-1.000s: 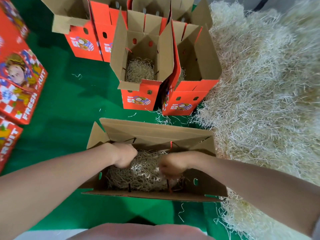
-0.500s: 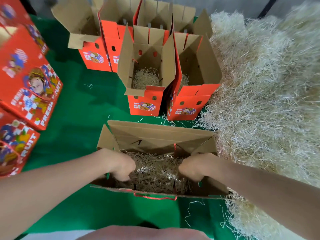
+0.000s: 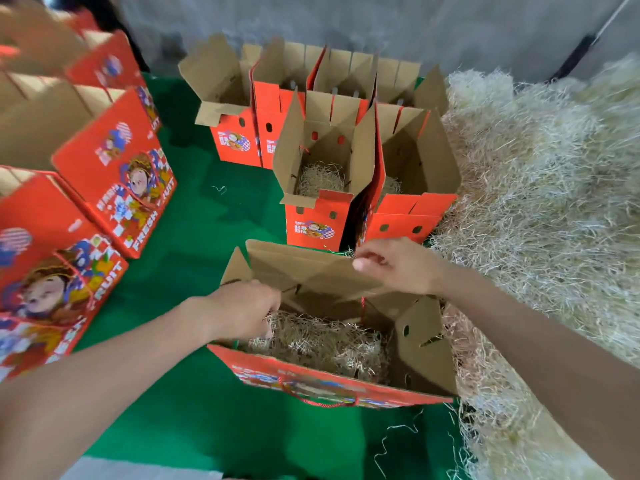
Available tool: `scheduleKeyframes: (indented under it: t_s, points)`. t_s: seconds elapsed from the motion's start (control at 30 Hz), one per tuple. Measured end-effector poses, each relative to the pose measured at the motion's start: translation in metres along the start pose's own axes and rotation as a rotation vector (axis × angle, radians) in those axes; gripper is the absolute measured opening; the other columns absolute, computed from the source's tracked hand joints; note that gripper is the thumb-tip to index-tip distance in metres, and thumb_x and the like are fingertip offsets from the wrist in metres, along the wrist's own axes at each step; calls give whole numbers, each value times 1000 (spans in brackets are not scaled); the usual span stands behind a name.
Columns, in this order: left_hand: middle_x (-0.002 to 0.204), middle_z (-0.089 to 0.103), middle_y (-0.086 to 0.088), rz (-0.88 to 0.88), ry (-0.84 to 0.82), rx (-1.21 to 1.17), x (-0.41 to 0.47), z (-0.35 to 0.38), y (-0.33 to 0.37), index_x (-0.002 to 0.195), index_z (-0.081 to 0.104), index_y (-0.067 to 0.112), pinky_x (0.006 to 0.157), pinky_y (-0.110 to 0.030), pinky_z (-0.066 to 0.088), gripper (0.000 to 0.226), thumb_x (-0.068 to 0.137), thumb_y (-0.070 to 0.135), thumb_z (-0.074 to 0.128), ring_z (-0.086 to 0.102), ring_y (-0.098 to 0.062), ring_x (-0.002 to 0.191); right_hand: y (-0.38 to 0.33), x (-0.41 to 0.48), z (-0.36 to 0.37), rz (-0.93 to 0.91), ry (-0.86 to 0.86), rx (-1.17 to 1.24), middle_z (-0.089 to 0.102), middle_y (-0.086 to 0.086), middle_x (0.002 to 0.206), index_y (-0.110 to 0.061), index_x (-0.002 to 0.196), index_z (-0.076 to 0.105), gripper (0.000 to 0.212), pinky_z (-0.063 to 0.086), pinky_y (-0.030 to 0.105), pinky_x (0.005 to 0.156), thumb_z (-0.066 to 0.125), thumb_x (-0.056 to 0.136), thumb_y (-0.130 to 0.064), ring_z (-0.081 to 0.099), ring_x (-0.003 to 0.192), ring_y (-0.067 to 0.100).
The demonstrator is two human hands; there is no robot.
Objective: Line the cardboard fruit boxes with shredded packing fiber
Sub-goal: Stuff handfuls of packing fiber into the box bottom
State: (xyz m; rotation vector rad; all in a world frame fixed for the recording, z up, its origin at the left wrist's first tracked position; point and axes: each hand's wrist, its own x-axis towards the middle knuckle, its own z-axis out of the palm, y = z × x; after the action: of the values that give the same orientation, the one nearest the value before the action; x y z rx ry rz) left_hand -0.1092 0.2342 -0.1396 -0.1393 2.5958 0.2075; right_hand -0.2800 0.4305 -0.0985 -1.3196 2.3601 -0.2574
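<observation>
A red cardboard fruit box (image 3: 426, 348) stands open in front of me on the green cloth, with shredded packing fiber (image 3: 322, 341) lying on its bottom. My left hand (image 3: 242, 310) reaches into the box's left end, fingers curled down against the fiber; what they hold is hidden. My right hand (image 3: 394, 265) pinches the top edge of the box's far flap (image 3: 304, 268). A large heap of pale fiber (image 3: 540, 202) lies along the right.
Two open boxes with fiber inside, one (image 3: 318, 188) beside the other (image 3: 412, 188), stand just behind. More open boxes (image 3: 273, 109) stand further back. Closed printed boxes (image 3: 117, 174) sit at the left. A grey wall (image 3: 381, 26) runs behind.
My right hand left the fiber inside the box, rose and took hold of the far flap's edge. My left hand stayed at the box's left end. The view tilted upward.
</observation>
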Motion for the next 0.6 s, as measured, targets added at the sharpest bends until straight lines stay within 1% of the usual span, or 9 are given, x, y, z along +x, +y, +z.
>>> scheduleKeyframes:
  t_s: [0.03,0.1,0.17,0.27,0.37,0.43,0.5,0.57,0.6]
  points:
    - [122,55,-2,-8,12,-10,-4,2,-3,120,51,19,94,-33,42,39,86,33,64,50,-19,111,3,-1,0,-8,-124,-39,61,1,117,-18,125,53,45,45,31,88,42,94,-48,58,104,20]
    - [129,51,-2,-20,45,-18,-10,1,-7,127,48,19,99,-31,38,45,86,30,63,47,-18,116,7,-2,1,-35,-226,-117,61,1,112,-14,121,55,35,41,26,83,49,94,-36,56,105,21]
    - [137,46,-2,-35,83,-31,-13,-3,-11,133,45,20,103,-29,33,50,86,28,62,43,-18,124,5,2,3,-47,-192,-95,64,4,99,-10,109,60,20,41,29,80,51,94,-19,58,95,22]
    - [140,44,1,-84,132,-11,-17,-19,-19,135,43,21,105,-31,33,51,87,27,60,40,-17,127,-8,15,1,-33,-130,-36,59,3,83,-10,88,58,9,41,31,68,51,92,-13,54,82,22]
    - [135,50,1,-179,144,32,-23,-36,-31,132,45,24,101,-36,38,49,87,33,60,45,-19,123,-28,33,5,5,-100,6,52,-3,77,-17,71,47,22,35,29,61,48,93,-13,53,79,22]
    - [133,52,0,-255,148,23,-27,-45,-39,132,45,26,97,-35,41,50,87,40,59,47,-21,121,-41,49,8,25,-61,-6,57,5,92,-10,83,50,13,33,28,67,45,94,-14,53,91,27]
    - [128,56,0,-311,221,10,-30,-49,-44,129,49,25,97,-34,41,42,90,41,54,50,-21,117,-54,67,10,70,-21,39,58,14,109,-3,104,54,18,37,27,73,44,95,-14,55,102,29]
    - [124,59,2,-373,364,9,-31,-48,-49,126,53,27,107,-36,31,37,91,39,51,50,-19,118,-67,83,12,123,-3,115,58,15,108,-1,110,55,23,40,26,73,44,94,-13,56,100,30]
    - [126,57,2,-404,438,1,-32,-45,-51,125,54,28,111,-38,23,36,91,38,51,47,-19,122,-74,90,12,147,7,159,58,15,101,-1,106,56,20,39,25,66,44,93,-11,56,93,29]
